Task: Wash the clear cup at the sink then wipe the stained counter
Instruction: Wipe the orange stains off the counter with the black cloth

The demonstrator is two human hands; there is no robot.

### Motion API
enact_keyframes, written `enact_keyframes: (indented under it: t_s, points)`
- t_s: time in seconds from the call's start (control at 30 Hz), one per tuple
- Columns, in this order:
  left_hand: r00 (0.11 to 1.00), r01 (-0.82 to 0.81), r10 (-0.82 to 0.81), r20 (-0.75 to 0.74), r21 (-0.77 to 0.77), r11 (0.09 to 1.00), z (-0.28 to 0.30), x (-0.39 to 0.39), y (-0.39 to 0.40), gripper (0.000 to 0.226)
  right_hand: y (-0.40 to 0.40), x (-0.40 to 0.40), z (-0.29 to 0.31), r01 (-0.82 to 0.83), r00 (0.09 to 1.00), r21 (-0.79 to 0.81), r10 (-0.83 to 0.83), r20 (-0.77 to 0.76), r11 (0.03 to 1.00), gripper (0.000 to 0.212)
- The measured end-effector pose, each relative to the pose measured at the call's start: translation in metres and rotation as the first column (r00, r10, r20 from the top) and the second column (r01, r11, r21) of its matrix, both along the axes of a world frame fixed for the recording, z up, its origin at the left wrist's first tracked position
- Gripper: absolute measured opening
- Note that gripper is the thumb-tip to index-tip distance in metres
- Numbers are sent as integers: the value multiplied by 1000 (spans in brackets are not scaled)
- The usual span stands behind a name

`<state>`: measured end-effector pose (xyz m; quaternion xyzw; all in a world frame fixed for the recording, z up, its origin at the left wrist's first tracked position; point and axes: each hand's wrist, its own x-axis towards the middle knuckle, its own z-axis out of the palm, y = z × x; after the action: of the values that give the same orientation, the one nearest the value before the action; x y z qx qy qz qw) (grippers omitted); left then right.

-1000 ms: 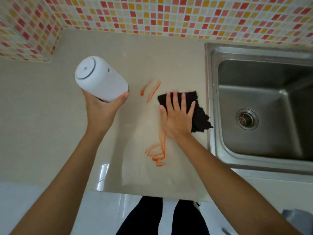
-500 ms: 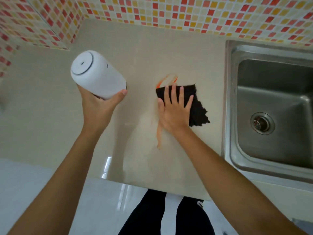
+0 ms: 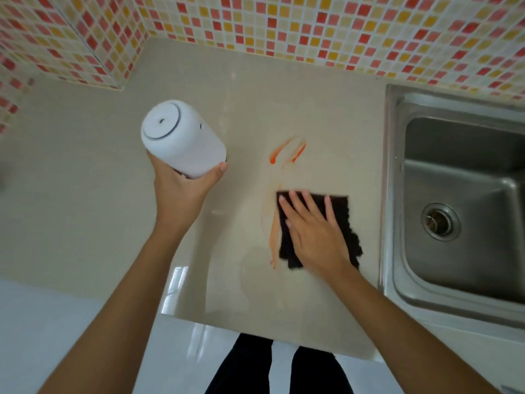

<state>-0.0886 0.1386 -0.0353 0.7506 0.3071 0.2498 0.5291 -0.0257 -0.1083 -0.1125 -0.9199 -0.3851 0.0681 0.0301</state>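
Observation:
My right hand (image 3: 315,231) lies flat with straight fingers on a black cloth (image 3: 350,231), pressing it onto the beige counter (image 3: 85,194). An orange stain (image 3: 288,152) smears the counter just beyond the cloth, and a fainter orange streak (image 3: 274,237) runs down along the cloth's left edge. My left hand (image 3: 181,191) grips a white cylindrical container (image 3: 181,137), held tilted in the air above the counter to the left of the stain. No clear cup is in view.
A stainless steel sink (image 3: 466,209) with a round drain (image 3: 439,221) sits to the right of the cloth. Mosaic tiled walls (image 3: 284,24) border the counter at the back and left. The counter's front edge is near my legs.
My right hand has slid the cloth back toward me, uncovering the orange stain at the far end; the lower stain is now a faint streak. The left hand still holds the white container.

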Motion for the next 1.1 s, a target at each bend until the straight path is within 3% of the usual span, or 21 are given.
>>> enact_keyframes:
  t_s: [0.13,0.23,0.4,0.53,0.7,0.77,0.83,0.97,1.1]
  points:
    - [1000,3,-2,-19,22,1000,2,14,-3,99,54,84,3,250,968,14,-250,17,968,50]
    - [1000,-21,20,6,42,999,12,16,5,98,39,46,-1,354,934,44,-355,28,934,51]
    - [999,-43,42,23,60,997,18,10,23,91,14,-88,6,141,989,23,-140,-41,990,56]
    - [1000,-21,20,21,41,999,14,16,16,89,75,-15,1,-40,999,92,42,-20,995,58]
    - [1000,0,-1,7,45,999,7,29,7,90,115,139,-3,271,962,37,-269,-41,962,57]
    - [1000,11,-11,-5,41,999,6,32,7,92,99,130,-5,337,942,69,-335,-33,939,57]
    - [1000,0,-1,18,36,999,7,38,6,91,76,67,-3,352,935,101,-354,0,931,57]
    - [997,-36,36,69,2,999,12,62,1,88,42,-59,3,156,987,71,-152,-55,985,57]
    - [997,-23,23,79,4,1000,11,81,1,90,78,6,-1,-20,999,116,25,-40,993,56]
